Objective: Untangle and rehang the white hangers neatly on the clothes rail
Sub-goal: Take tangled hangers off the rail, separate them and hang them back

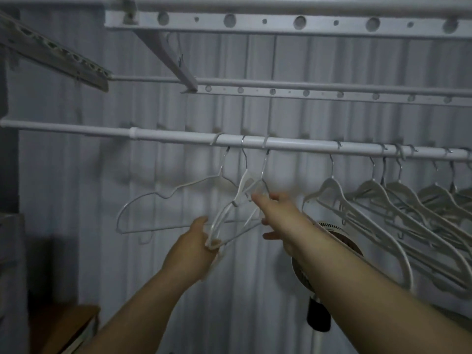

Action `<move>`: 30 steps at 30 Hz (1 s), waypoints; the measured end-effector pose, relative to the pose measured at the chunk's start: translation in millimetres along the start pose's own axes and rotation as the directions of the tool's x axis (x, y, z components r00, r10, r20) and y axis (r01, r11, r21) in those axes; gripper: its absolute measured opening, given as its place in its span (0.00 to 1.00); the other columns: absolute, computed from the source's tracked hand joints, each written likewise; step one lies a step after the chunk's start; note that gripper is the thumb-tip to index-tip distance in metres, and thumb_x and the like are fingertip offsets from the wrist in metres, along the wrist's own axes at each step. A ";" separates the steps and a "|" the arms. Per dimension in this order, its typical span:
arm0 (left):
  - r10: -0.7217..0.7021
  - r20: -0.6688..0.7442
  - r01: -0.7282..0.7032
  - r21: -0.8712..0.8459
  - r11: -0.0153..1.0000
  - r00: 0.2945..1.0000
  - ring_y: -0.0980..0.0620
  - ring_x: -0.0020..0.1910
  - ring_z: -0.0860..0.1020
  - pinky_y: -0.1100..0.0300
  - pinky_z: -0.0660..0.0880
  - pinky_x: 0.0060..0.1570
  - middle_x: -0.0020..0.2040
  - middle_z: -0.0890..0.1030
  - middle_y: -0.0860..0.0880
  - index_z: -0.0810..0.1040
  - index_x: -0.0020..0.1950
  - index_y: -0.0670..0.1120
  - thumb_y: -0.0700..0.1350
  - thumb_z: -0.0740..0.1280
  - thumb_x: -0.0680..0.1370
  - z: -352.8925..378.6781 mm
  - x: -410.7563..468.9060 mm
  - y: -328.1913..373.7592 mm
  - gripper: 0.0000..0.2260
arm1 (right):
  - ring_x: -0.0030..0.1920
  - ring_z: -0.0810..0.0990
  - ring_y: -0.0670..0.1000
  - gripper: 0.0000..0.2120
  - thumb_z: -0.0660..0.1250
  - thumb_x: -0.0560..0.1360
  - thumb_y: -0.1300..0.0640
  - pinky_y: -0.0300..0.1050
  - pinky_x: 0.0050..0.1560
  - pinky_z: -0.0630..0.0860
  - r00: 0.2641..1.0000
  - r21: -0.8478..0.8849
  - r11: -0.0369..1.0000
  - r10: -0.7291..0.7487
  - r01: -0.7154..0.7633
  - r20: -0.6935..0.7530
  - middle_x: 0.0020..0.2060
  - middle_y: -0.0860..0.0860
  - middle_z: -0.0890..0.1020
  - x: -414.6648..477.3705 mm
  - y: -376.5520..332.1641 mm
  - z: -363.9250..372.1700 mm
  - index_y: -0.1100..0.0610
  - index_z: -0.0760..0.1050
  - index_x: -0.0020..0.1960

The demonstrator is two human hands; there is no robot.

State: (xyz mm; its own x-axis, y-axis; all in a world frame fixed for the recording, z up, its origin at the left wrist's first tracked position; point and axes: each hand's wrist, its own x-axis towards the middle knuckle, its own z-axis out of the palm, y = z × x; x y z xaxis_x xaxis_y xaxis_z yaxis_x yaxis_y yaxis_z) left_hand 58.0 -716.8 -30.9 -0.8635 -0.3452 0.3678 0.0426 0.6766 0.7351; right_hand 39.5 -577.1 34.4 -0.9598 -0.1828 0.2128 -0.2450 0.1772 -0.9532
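A white clothes rail (178, 137) runs across the middle of the view. Three white hangers hook over it near its centre: a thin wire hanger (163, 194) on the left, and two overlapping hangers (241, 190) beside it, turned edge-on. My left hand (196, 241) grips the lower end of those two hangers. My right hand (275, 213) reaches up to their shoulders just below the hooks, with thumb and forefinger pinching them. Further right, a row of several white hangers (383, 200) hangs slanted on the same rail.
Perforated white drying-rack bars (281, 23) and a second bar (319, 94) run overhead. A folded rack arm (56, 52) juts in at upper left. A round fan (337, 241) stands behind my right forearm. A wooden surface (63, 325) lies at bottom left. Corrugated wall behind.
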 end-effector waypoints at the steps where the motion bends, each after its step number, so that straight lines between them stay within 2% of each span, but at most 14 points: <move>1: -0.014 0.041 0.014 -0.007 1.000 0.999 0.45 0.49 0.78 0.55 0.74 0.48 0.48 0.78 0.45 0.68 0.66 0.46 0.40 0.61 0.76 0.2 1.1 -3.2 0.17 | 0.56 0.72 0.52 0.26 0.61 0.76 0.50 0.43 0.46 0.71 1.000 0.025 1.000 0.012 -0.012 -0.019 0.64 0.53 0.70 2.2 0.3 6.4 0.57 0.59 0.71; 3: 0.014 0.048 -0.017 0.056 0.998 0.999 0.47 0.45 0.77 0.56 0.74 0.46 0.47 0.79 0.45 0.72 0.62 0.46 0.42 0.58 0.78 -0.4 -0.2 -7.3 0.13 | 0.52 0.71 0.50 0.25 0.61 0.76 0.50 0.40 0.41 0.69 0.999 0.087 0.996 0.021 -0.017 -0.042 0.54 0.50 0.74 6.7 -0.2 19.1 0.57 0.60 0.70; 5: 0.136 -0.002 -0.135 0.157 0.978 0.991 0.48 0.47 0.77 0.60 0.69 0.45 0.50 0.79 0.47 0.71 0.62 0.49 0.47 0.54 0.80 -2.7 -2.7 -9.7 0.13 | 0.49 0.72 0.50 0.28 0.62 0.75 0.49 0.36 0.34 0.66 0.998 0.116 0.993 0.033 -0.026 -0.061 0.55 0.51 0.75 11.6 -1.9 31.8 0.58 0.57 0.71; 6: 0.197 -0.024 -0.191 0.168 0.967 0.980 0.49 0.47 0.76 0.61 0.67 0.44 0.48 0.78 0.49 0.70 0.62 0.49 0.48 0.52 0.81 -5.3 -4.5 -10.7 0.13 | 0.45 0.73 0.50 0.30 0.63 0.75 0.49 0.36 0.32 0.65 0.997 0.107 0.994 0.041 -0.033 -0.072 0.55 0.52 0.74 14.3 -2.0 37.2 0.58 0.56 0.71; 8: 0.259 -0.044 -0.250 0.149 0.957 0.965 0.51 0.44 0.74 0.61 0.64 0.42 0.41 0.75 0.53 0.71 0.59 0.49 0.50 0.50 0.81 -11.9 -6.1 -12.6 0.13 | 0.35 0.73 0.48 0.27 0.63 0.75 0.52 0.38 0.30 0.65 0.995 0.078 0.996 0.052 -0.046 -0.082 0.46 0.52 0.74 18.3 -2.4 43.9 0.59 0.57 0.70; 10: 0.263 -0.040 -0.256 0.135 0.957 0.964 0.50 0.42 0.73 0.60 0.66 0.42 0.34 0.71 0.55 0.71 0.54 0.49 0.50 0.50 0.81 -18.7 -5.4 -15.7 0.12 | 0.29 0.71 0.49 0.23 0.61 0.76 0.60 0.40 0.30 0.66 0.995 0.074 0.995 0.071 -0.066 -0.073 0.37 0.51 0.71 20.1 -1.6 43.8 0.59 0.57 0.69; 12: 0.253 -0.045 -0.247 0.103 0.964 0.967 0.46 0.43 0.76 0.57 0.70 0.44 0.34 0.73 0.52 0.71 0.53 0.48 0.49 0.51 0.81 -23.3 -4.5 -18.7 0.11 | 0.25 0.69 0.49 0.22 0.59 0.75 0.67 0.40 0.25 0.66 0.994 0.061 0.995 0.084 -0.080 -0.065 0.36 0.53 0.71 19.7 0.4 38.5 0.61 0.59 0.68; 16: 0.240 -0.045 -0.238 0.045 0.970 0.970 0.43 0.50 0.78 0.54 0.73 0.51 0.42 0.78 0.47 0.72 0.54 0.47 0.47 0.52 0.80 -23.4 -7.5 -11.7 0.11 | 0.19 0.69 0.46 0.20 0.57 0.77 0.63 0.30 0.17 0.62 0.995 0.042 0.997 0.063 -0.060 -0.078 0.36 0.52 0.75 17.4 5.4 27.1 0.62 0.60 0.68; 19: 0.230 -0.032 -0.228 0.070 0.971 0.973 0.45 0.52 0.78 0.57 0.72 0.50 0.51 0.80 0.46 0.71 0.61 0.47 0.46 0.52 0.81 -16.0 -10.1 1.5 0.13 | 0.18 0.71 0.45 0.10 0.58 0.78 0.55 0.30 0.17 0.63 0.998 0.039 0.997 0.063 -0.063 0.015 0.35 0.49 0.77 13.6 3.5 28.5 0.60 0.71 0.53; 21: 0.231 -0.016 -0.230 0.072 0.971 0.973 0.46 0.52 0.78 0.58 0.71 0.50 0.53 0.81 0.46 0.70 0.63 0.48 0.47 0.53 0.80 -11.2 -12.6 8.0 0.13 | 0.15 0.72 0.44 0.08 0.58 0.78 0.56 0.29 0.16 0.63 0.997 0.064 0.996 0.060 -0.063 0.055 0.35 0.50 0.77 12.4 5.4 31.6 0.57 0.70 0.42; 23: 0.237 -0.015 -0.236 0.069 0.969 0.971 0.48 0.50 0.78 0.60 0.70 0.47 0.52 0.81 0.47 0.70 0.64 0.49 0.47 0.52 0.81 -7.1 -14.6 10.2 0.14 | 0.13 0.70 0.42 0.08 0.58 0.78 0.60 0.28 0.16 0.63 0.996 0.084 0.994 0.070 -0.074 0.047 0.35 0.52 0.76 14.2 9.3 31.0 0.58 0.68 0.39; 26: 0.238 -0.031 -0.238 0.022 0.971 0.971 0.50 0.41 0.77 0.60 0.70 0.45 0.44 0.83 0.48 0.71 0.60 0.50 0.47 0.51 0.81 -4.9 -15.9 10.6 0.13 | 0.14 0.67 0.45 0.09 0.56 0.76 0.65 0.30 0.17 0.64 0.996 0.070 0.993 0.094 -0.093 -0.005 0.31 0.53 0.73 15.5 13.6 18.1 0.60 0.68 0.37; 28: 0.223 -0.054 -0.224 -0.015 0.975 0.973 0.49 0.40 0.77 0.59 0.72 0.46 0.39 0.83 0.48 0.72 0.58 0.49 0.46 0.51 0.81 -4.9 -13.7 10.8 0.12 | 0.19 0.66 0.48 0.12 0.54 0.76 0.67 0.32 0.18 0.66 0.995 0.083 0.992 0.094 -0.090 -0.045 0.28 0.54 0.70 16.6 16.2 3.6 0.60 0.68 0.35; 30: 0.208 -0.077 -0.211 -0.040 0.977 0.975 0.47 0.42 0.79 0.58 0.73 0.47 0.36 0.81 0.50 0.72 0.58 0.47 0.45 0.52 0.81 -4.1 -11.5 12.6 0.12 | 0.16 0.67 0.47 0.12 0.53 0.76 0.68 0.31 0.17 0.66 0.993 0.171 0.981 0.099 -0.087 -0.063 0.27 0.54 0.69 17.1 19.3 -10.4 0.60 0.69 0.37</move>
State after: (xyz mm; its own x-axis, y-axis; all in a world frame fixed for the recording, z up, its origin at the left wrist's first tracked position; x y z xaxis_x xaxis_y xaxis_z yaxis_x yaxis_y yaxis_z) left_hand 70.5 -707.0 -23.5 -0.7945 -0.2461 0.5552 0.2442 0.7076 0.6631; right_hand 16.9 -566.8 21.8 -0.9861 -0.1034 0.1302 -0.1334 0.0243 -0.9908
